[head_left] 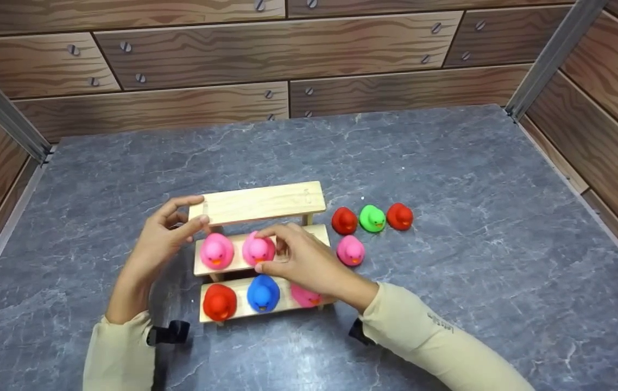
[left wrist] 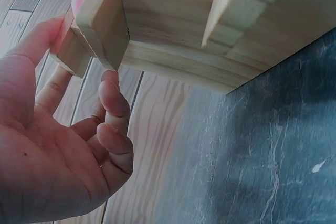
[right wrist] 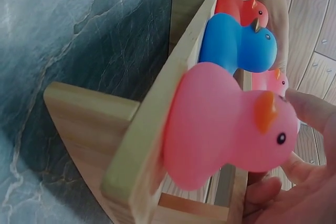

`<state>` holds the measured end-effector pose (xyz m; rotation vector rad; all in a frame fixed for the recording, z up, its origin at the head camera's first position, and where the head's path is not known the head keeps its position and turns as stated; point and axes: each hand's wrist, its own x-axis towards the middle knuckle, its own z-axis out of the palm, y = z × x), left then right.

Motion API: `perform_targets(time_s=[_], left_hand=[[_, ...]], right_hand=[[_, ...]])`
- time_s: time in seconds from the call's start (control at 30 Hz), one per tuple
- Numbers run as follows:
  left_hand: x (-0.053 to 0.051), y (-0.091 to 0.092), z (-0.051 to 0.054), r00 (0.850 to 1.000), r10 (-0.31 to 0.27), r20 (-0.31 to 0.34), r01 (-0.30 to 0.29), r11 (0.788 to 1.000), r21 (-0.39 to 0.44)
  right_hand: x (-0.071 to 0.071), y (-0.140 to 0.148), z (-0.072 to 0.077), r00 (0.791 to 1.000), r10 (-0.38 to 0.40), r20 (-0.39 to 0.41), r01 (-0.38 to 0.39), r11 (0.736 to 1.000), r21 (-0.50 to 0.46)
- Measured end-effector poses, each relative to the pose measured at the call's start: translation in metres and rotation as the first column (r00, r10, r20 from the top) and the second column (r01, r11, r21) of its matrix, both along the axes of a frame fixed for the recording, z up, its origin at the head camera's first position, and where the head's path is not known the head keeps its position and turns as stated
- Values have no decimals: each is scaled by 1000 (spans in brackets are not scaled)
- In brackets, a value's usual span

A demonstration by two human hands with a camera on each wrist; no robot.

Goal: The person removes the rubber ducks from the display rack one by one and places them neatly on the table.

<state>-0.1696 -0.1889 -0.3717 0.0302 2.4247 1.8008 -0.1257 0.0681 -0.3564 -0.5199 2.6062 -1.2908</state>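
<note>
A three-step wooden stand (head_left: 265,202) stands on the table. My left hand (head_left: 159,233) grips the left end of its top step, thumb on one edge and a finger on the other. On the middle step, my right hand (head_left: 314,260) pinches a pink rubber duck (head_left: 258,248) between thumb and fingers. Another pink duck (head_left: 216,251) sits to its left. A red duck (head_left: 219,302), a blue duck (head_left: 263,293) and a pink duck (right wrist: 205,129) line the front step, the last partly under my right hand in the head view.
Right of the stand, on the grey marbled tabletop (head_left: 483,217), sit a red duck (head_left: 344,220), a green duck (head_left: 372,218), another red duck (head_left: 399,216) and a pink duck (head_left: 351,250). Wood-patterned panels (head_left: 276,49) enclose the back and sides.
</note>
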Motion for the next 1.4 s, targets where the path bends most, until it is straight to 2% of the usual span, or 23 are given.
perform_targets(time_s=[0.43,0.77,1.03,1.4], left_hand=[[0,0,-1,1000,3,-1,-3,1000,-2],[0,0,-1,1000,3,-7,-3,1000,-4],[1,0,-1,1000,-3,8,2,1000,31],[0,0,0,1000,5,25,-5,1000,-5]], right_hand=[[0,0,-1,999,6,-38,-6,1000,2],[1,7,-1,999,39,-33,-43,994,-104],[5,26,-1,999,18,-41,-23,992,-125],[4,64,-4,998,-16,-59,8,991,-134]])
